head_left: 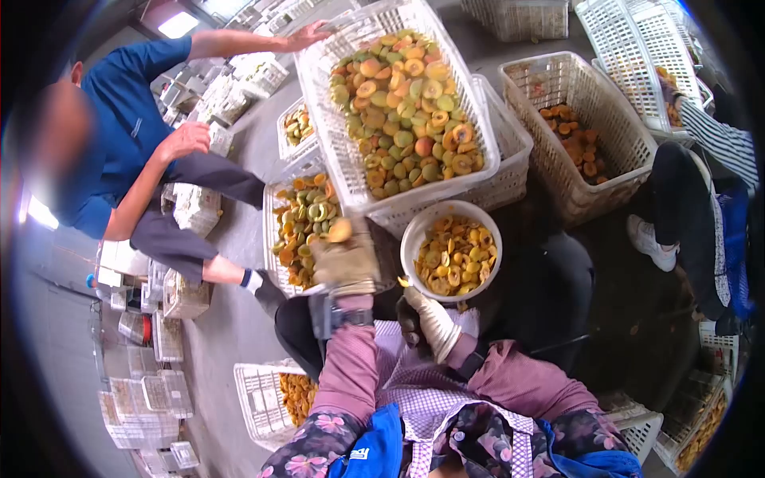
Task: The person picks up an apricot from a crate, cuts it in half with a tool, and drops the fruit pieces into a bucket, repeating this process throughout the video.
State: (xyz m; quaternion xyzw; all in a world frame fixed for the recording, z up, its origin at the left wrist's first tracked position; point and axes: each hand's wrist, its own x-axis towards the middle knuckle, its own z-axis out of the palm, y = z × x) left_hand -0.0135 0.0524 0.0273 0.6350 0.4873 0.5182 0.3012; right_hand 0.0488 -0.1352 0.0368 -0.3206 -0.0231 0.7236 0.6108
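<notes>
Left hand and cut fruit, seen from the head camera. Your left hand (347, 263), gloved, is raised over the low crate (269, 227), just left of the white bowl (408, 231). Its fingers are curled closed around one apricot half (340, 231), which shows orange above the fingertips. Your right hand (430, 319), in a pale glove, sits close to your body just below the bowl's near rim. Its fingers look bent, but you cannot tell from this view whether they grip anything.

Handling, as a judgement: the apricot half is light, soft and easily bruised. Its cut face is likely wet and slippery, more so against glove fabric. Take it by the skin side, cupped between thumb and the first two fingers. Press on the firm rounded back, not on the open flesh, and use only enough pressure to stop it sliding.

Surroundings: the bowl holds a shallow heap of orange cut pieces, and the low crate holds green and orange halves. Beyond both, a large white crate (319, 88) is tilted toward you, packed with more halves (406, 103). A co-worker's hand (307, 36) rests on its far corner.
</notes>
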